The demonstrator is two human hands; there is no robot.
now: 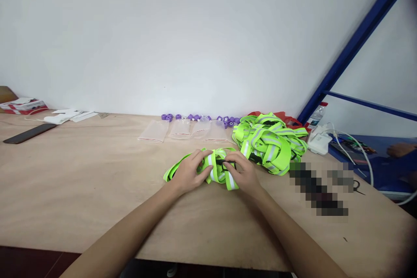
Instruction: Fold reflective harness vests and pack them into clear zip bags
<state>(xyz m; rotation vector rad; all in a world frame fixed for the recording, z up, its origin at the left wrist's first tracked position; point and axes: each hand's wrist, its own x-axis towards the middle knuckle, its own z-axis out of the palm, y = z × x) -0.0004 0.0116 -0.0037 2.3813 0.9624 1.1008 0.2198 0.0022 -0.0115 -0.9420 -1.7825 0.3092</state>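
Note:
A bundle of neon-green strap with a silvery reflective stripe [213, 173] lies on the wooden table [81, 182], in front of me. My left hand [192, 171] pinches the strap at the bundle's left part, thumb and fingers around a striped fold. On the right side, my right hand [243, 171] has its thumb and fingers closed on a black buckle [229, 165] attached to the strap. A larger tangled pile of the same green straps [269, 143] rests just behind and to the right, with black buckles among its loops.
Clear plastic bags [154, 131] and small purple rolls [230, 122] line the back. A bottle [316, 116], white power strip [319, 140] and cables stand right. A dark flat bar [31, 133] lies left. Another person's hand [399, 150] shows far right.

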